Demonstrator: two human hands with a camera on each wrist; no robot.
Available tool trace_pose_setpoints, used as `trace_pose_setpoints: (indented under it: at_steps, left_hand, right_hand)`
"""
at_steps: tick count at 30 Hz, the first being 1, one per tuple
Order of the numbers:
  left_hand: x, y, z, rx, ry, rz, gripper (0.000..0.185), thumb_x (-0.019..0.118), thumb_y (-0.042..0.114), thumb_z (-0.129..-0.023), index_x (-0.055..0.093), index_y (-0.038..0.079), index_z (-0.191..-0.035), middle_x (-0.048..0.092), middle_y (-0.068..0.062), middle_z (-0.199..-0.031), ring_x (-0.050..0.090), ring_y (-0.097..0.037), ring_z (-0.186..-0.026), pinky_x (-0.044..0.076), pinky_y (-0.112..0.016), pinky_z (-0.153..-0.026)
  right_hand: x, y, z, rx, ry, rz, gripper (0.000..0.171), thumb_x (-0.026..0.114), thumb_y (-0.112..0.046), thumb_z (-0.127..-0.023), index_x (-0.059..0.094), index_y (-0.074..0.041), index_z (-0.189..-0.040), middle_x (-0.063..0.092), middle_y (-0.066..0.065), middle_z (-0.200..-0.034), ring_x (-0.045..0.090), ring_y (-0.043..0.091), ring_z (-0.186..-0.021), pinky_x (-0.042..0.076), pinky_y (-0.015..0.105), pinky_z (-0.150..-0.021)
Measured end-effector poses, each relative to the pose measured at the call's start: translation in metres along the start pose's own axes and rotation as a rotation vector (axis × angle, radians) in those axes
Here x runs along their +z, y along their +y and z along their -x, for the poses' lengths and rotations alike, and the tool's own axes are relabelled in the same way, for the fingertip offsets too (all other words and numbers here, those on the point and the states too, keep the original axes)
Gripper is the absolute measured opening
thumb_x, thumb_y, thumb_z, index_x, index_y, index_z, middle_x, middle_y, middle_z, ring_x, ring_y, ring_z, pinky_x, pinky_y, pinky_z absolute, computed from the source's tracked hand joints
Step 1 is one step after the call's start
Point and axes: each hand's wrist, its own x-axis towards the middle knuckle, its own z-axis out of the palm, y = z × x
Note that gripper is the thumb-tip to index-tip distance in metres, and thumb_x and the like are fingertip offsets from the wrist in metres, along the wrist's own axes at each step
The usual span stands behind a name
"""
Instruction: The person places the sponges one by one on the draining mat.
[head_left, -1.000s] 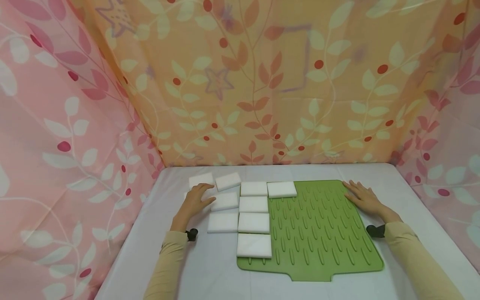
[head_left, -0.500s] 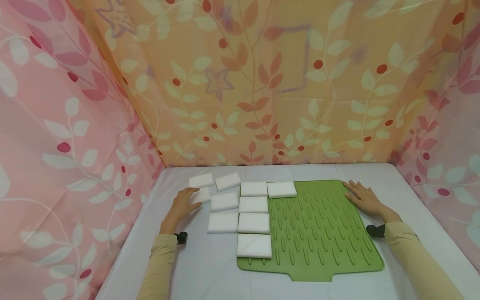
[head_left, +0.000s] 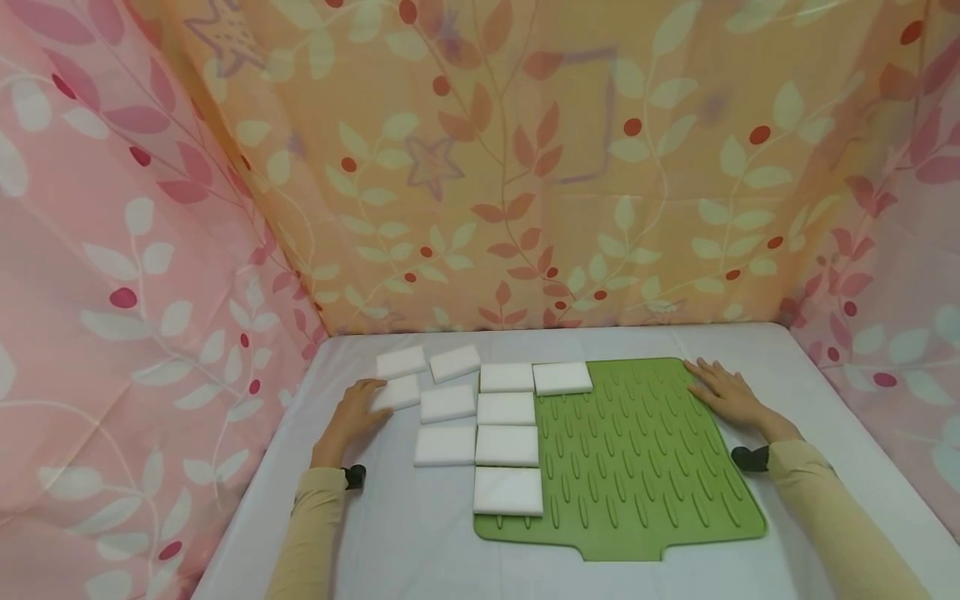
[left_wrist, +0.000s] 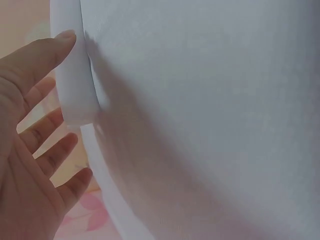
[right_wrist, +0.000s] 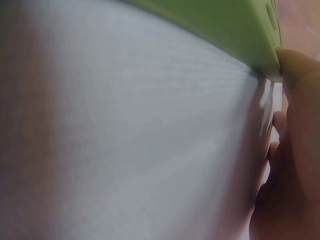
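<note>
At the left end of a white sponge block [head_left: 398, 392], lying flat on the table, is my left hand [head_left: 354, 418]. Its thumb lies along the near edge and its forefinger by the far one. In the left wrist view the thumb overlaps the block [left_wrist: 75, 90] while the other fingers spread out beyond it; a firm pinch does not show. With its fingers stretched out, my right hand [head_left: 731, 398] rests on the upper right edge of the green ridged mat [head_left: 637, 450]. The right wrist view has the thumb touching the mat's corner.
Along the mat's left side runs a column of white sponge blocks [head_left: 507, 445], with one more block [head_left: 562, 378] beside the topmost. Several loose blocks [head_left: 445, 446] lie left of the mat on the white table [head_left: 420, 533]. A floral curtain [head_left: 480, 208] stands behind and at both sides.
My left hand has moved left and slightly toward me, from above the loose blocks to the leftmost one. My right hand stays on the mat's edge, and the blocks lie as before.
</note>
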Motion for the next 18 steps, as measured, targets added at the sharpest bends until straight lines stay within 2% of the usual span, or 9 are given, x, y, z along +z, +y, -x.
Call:
trace_pose_setpoints:
  at_steps: [12, 18]
  left_hand:
    - [-0.0046, -0.0077, 0.0031, -0.036, -0.019, 0.013, 0.061, 0.072, 0.03, -0.081, 0.049, 0.006, -0.132, 0.046, -0.021, -0.131, 0.04, -0.042, -0.12, 0.034, -0.06, -0.094]
    - [-0.0079, -0.0088, 0.0053, -0.018, -0.001, 0.033, 0.062, 0.074, 0.033, -0.078, 0.052, 0.006, -0.13, 0.049, -0.021, -0.128, 0.042, -0.042, -0.118, 0.035, -0.058, -0.095]
  right_hand:
    - [-0.0018, -0.0021, 0.0001, 0.005, -0.01, -0.013, 0.06, 0.041, -0.036, -0.098, 0.02, -0.01, -0.148, 0.012, 0.03, -0.149, 0.002, 0.054, -0.134, -0.003, 0.07, -0.1]
    - [0.0002, -0.0006, 0.0006, -0.009, 0.005, -0.017, 0.06, 0.042, -0.035, -0.098, 0.021, -0.009, -0.148, 0.013, 0.031, -0.148, 0.003, 0.054, -0.133, -0.003, 0.07, -0.099]
